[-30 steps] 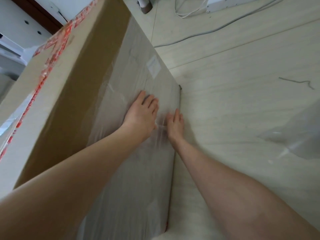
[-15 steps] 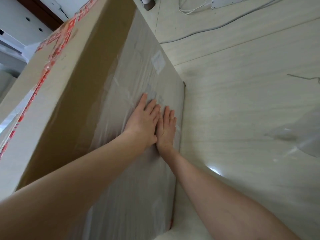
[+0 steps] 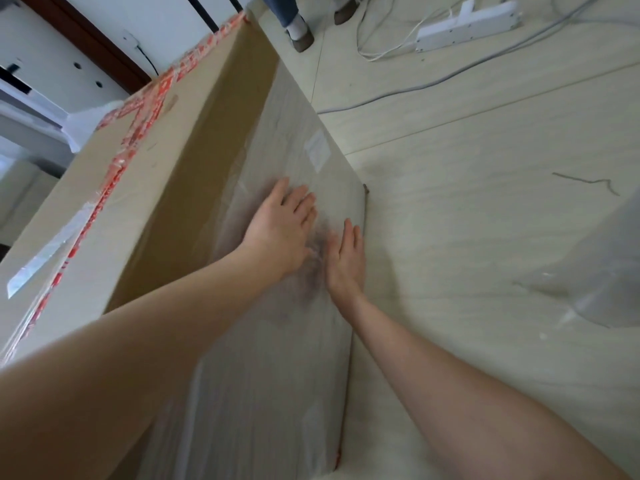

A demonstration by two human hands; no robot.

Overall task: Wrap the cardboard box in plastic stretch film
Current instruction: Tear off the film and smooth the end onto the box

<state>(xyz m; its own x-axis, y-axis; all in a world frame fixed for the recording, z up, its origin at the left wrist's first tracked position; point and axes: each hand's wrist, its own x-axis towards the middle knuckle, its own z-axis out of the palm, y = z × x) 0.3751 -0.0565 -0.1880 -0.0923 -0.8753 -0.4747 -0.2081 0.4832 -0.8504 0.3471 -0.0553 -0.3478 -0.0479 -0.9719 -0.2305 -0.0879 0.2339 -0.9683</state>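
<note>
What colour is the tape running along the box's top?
The tape is red with pale markings; the head view shows it.

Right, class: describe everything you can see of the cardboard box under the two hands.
The cardboard box is large, brown and stands on the pale floor. Red printed tape runs along its top face. Cloudy stretch film covers the lower part of its near side, leaving a bare brown strip above. The left hand and right hand press flat on that filmed side, fingers straight.

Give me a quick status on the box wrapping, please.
Left hand and right hand open, pressing stretch film against cardboard box. Upper strip bare. Nothing blocking.
</note>
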